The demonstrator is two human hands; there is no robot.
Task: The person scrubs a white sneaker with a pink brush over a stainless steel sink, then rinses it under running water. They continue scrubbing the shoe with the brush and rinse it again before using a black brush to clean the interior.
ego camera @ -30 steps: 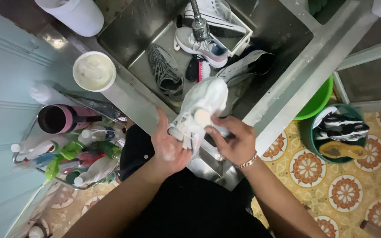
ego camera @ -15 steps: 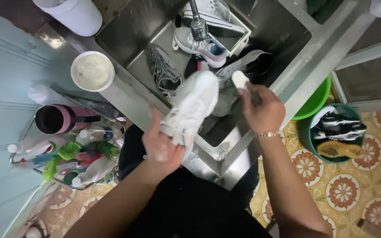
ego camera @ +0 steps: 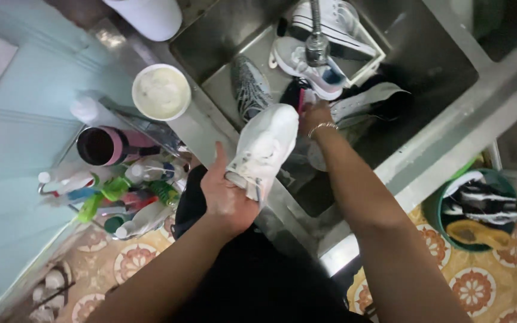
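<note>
My left hand (ego camera: 225,197) grips a dirty white sneaker (ego camera: 264,146) by its heel and holds it tilted over the near edge of the steel sink (ego camera: 438,137). My right hand (ego camera: 315,116), a bracelet on its wrist, reaches down into the sink just behind the sneaker's toe. It is beside a pink and black item (ego camera: 299,96). Its fingers are partly hidden, so I cannot tell what they hold.
In the sink lie a grey knit shoe (ego camera: 249,87), a white and blue sneaker (ego camera: 306,66) under the tap (ego camera: 317,36), and more shoes. A white tub of paste (ego camera: 161,91) and a rack of bottles (ego camera: 121,197) stand left. A green bucket (ego camera: 432,209) of shoes is right.
My right hand has left the sneaker's side, where it held a small white object, and gone forward and down into the sink. My left hand still holds the sneaker, now more upright.
</note>
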